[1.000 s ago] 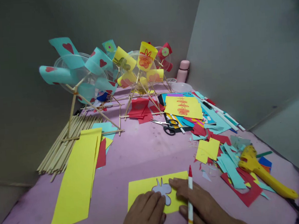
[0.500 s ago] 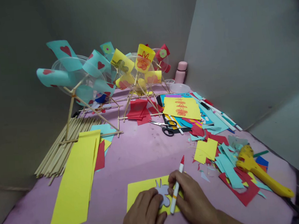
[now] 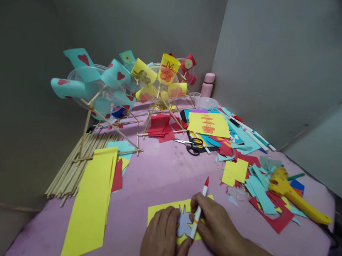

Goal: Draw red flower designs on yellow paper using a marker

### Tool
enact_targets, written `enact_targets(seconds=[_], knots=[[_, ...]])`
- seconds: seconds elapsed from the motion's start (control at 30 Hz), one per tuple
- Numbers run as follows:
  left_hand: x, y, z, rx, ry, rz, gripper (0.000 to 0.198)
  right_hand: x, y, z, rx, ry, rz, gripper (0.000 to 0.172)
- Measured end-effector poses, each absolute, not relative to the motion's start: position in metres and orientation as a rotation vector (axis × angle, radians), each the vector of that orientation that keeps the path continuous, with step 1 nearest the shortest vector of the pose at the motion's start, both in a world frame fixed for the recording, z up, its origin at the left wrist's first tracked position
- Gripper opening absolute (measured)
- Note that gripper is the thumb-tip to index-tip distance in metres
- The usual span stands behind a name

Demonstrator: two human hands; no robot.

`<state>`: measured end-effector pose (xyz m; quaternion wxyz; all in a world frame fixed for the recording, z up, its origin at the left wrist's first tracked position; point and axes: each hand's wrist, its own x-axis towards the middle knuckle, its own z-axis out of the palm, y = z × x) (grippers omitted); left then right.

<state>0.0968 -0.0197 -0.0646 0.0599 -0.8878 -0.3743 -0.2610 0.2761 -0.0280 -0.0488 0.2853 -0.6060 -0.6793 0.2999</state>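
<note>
Near the table's front edge lies a yellow paper sheet (image 3: pixel 161 207) with a grey-lilac butterfly-shaped cutout (image 3: pixel 183 223) on it. My left hand (image 3: pixel 163 236) rests flat on the sheet, fingers stretched out and partly over the cutout's left side. Gripped in my right hand (image 3: pixel 216 223) is a white marker pen (image 3: pixel 199 210), slanted, its red end up and away from me. Its lower end is beside the cutout's lower right, close to my left thumb. Some of the sheet is hidden under both hands.
Pinwheels with blue (image 3: pixel 88 84) and yellow (image 3: pixel 167 68) blades stand at the back on stick frames. Yellow strips (image 3: pixel 87 202) and wooden sticks (image 3: pixel 72 169) lie left. Scissors (image 3: pixel 193 142) lie mid-table; paper scraps (image 3: pixel 260 194) and a yellow glue gun (image 3: pixel 294 197) lie right.
The marker's lower end has shifted left, towards my left thumb and the cutout. More of the cutout shows now. The view has shifted slightly.
</note>
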Motion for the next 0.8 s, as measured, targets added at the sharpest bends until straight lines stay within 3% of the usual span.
enact_targets(seconds=[0.2,0.4,0.57,0.63,0.73,0.8], knots=[[0.097,-0.024,-0.064,-2.611,-1.071,-0.797,0.048,0.274,-0.028,-0.049,-1.442,-1.443,1.141,0.024],[0.099,-0.023,-0.057,-2.607,-1.054,-0.831,0.025,0.267,-0.025,-0.040,-1.245,-0.925,1.431,0.021],[0.105,-0.022,-0.059,-2.536,-1.127,-0.942,0.034,0.260,-0.026,-0.033,-1.111,-0.743,1.501,0.027],[0.105,-0.021,-0.059,-2.593,-1.180,-1.008,0.026,0.259,-0.026,-0.032,-1.057,-0.708,1.541,0.030],[0.102,-0.019,-0.053,-2.827,-1.482,-1.223,0.015,0.262,-0.026,-0.031,-1.080,-0.739,1.519,0.032],[0.100,-0.018,-0.050,-2.912,-1.964,-1.502,0.017,0.266,-0.026,-0.034,-1.111,-0.782,1.438,0.031]])
